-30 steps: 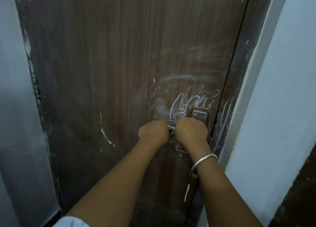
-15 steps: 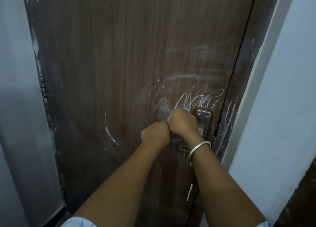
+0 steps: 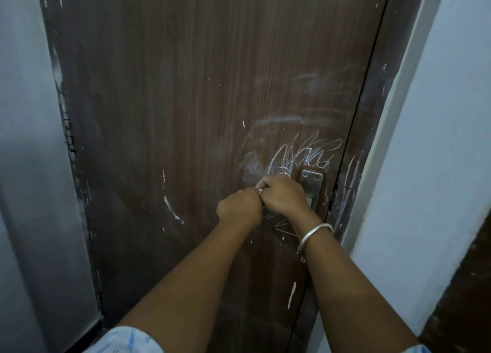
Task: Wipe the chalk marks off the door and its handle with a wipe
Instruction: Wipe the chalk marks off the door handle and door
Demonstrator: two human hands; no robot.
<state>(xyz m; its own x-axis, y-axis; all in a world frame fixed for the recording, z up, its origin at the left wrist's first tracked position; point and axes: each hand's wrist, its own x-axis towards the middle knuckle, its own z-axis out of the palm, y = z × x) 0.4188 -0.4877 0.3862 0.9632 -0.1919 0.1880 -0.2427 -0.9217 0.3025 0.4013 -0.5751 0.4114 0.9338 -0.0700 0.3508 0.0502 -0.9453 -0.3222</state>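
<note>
Head view looks down two bare forearms reaching to a brown wood-grain door [image 3: 202, 100] that fills the middle of the frame. Both hands meet at centre right, just left of the metal handle plate [image 3: 311, 183], whose top two screws show while its lower part is covered by the right hand [image 3: 284, 193]. That hand is curled closed with its back to the camera, and a small pale bit shows at its fingertips where it touches the left hand [image 3: 240, 206]; whether this is the wipe or the handle lever cannot be told. The left hand is also closed in a fist, knuckles pressed against the right hand's fingers; what it grips is hidden. A silver bangle [image 3: 313, 236] sits on the right wrist.

White chalk scribbles [image 3: 305, 153] lie directly above the hands and the plate, with fainter smeared chalk higher up and to the left. More thin chalk lines show below the hands, and some run down the dark door frame [image 3: 372, 113] at the right of the plate. A short curved white mark [image 3: 172, 211] lies left of the hands, and a pale streak [image 3: 291, 294] sits lower down near the door's edge. Pale walls flank the door on both sides.
</note>
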